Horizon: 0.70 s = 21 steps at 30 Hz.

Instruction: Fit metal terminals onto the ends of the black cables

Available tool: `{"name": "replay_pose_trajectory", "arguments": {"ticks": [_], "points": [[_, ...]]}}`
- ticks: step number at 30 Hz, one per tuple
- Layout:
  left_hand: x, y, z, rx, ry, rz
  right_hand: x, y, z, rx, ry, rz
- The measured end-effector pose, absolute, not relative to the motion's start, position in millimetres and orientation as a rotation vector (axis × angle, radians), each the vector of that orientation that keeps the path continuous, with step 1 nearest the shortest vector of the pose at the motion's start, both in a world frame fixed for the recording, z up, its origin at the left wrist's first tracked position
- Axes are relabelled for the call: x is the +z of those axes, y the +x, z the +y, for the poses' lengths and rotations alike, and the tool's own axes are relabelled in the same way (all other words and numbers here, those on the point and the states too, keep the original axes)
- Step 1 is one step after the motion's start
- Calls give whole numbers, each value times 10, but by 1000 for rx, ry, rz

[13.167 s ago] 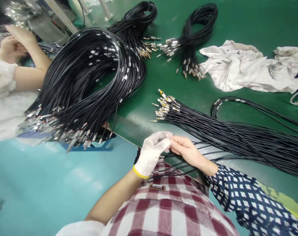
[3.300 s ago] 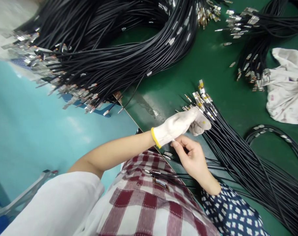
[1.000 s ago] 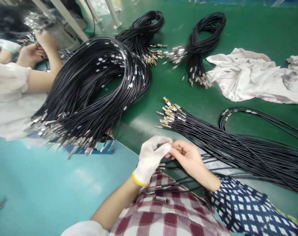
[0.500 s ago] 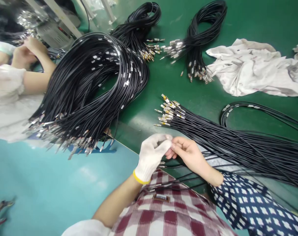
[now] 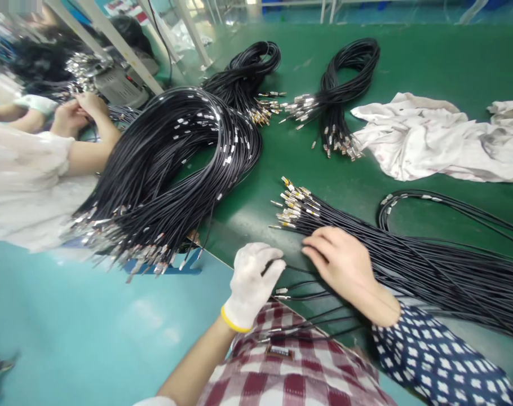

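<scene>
Hands have come apart since half a second ago, when my gloved left hand [image 5: 252, 285] and bare right hand [image 5: 345, 265] were pinched together on one wire end in front of me. Now the left hand is curled closed around a single black wire [image 5: 296, 269] that runs out from its fingertips toward the right hand. The right hand has let go and lies palm down, fingers loosely spread, on the near edge of the straight wire bundle [image 5: 429, 259], closed on nothing that I can see. To me that reads as one wire finished with and the right hand going for another.

The bundle's metal tips [image 5: 292, 203] fan out just beyond my right fingertips. A few loose wires [image 5: 307, 327] lie below both hands, between them and my checked apron [image 5: 290, 372]. Farther out past my left hand sits the big coil of wires [image 5: 172, 163], hanging over the edge of the green bench [image 5: 429, 51], and beyond it a co-worker's hands [image 5: 76, 110] are busy. Well beyond my right hand lie a white cloth [image 5: 429, 141] and two smaller coils [image 5: 341, 84].

Against the earlier pictures the view has also tipped up, so more of the far bench shows.
</scene>
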<state>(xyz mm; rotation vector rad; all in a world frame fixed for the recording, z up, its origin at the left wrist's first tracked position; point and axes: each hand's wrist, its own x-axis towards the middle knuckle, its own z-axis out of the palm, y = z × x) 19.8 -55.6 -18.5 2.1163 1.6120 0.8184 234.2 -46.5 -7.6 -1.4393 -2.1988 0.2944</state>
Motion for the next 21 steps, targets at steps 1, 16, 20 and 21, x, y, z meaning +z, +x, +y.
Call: {"name": "replay_pose_trajectory", "arguments": {"ticks": [1,16,20,21], "points": [[-202,217,-565,776,2217,1576,-69,2389,-427,145,-1535,-2217],[-414,299,-605,981,2459,1438,-225,2540,-344,-108,-1462,-2145],[-507,295,-601,1091,2474,1454,-339,2565,-356,-106,-1395,-2081],[-519,294,-597,1095,2497,1452,-362,2565,-356,-119,-1367,-2081]]}}
